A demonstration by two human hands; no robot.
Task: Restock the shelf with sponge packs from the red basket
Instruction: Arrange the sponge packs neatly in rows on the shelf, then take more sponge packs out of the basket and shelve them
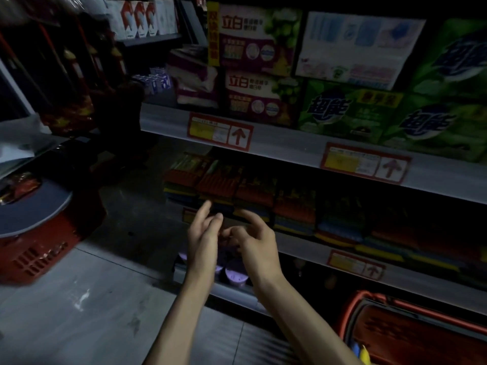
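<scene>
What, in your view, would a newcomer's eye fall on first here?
At centre, the left hand and right hand, both empty, reach toward sponge packs on the middle shelf. Green boxes crowd the upper shelf at right; a red basket sits lower right.

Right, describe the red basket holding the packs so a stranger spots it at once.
Start at the tall shelving on the right and drop below its lowest shelf edge, to the bottom right corner of the view. There sits the red basket, open-topped and filled with red packs. The other red crate, far left, is capped by a grey disc instead.
</scene>
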